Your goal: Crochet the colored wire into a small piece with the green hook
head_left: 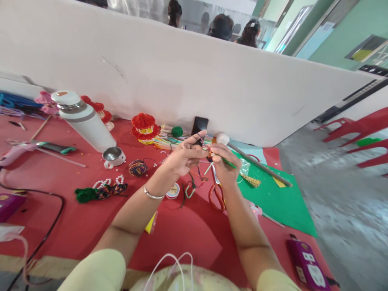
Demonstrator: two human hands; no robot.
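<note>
My left hand [184, 155] is raised over the middle of the red table, index finger stretched out with a strand of yarn running over it. Thumb and other fingers close on a small piece of multicoloured yarn [208, 150]. Close against it, my right hand [226, 161] grips a thin green-handled crochet hook [228, 162], its tip at the yarn. Strands hang below both hands. The small yarn piece is partly hidden by my fingers. Beneath my right wrist lie red-handled scissors [216, 197]. A ball of multicoloured yarn [137, 168] rests left of my left hand.
A white thermos [86, 123] and a small metal-lined cup [113, 156] stand at the left. Behind my hands are a phone [200, 126], a green yarn ball [177, 131] and a white partition [182, 76]. A glue gun [255, 209] and a purple box [307, 262] lie right.
</note>
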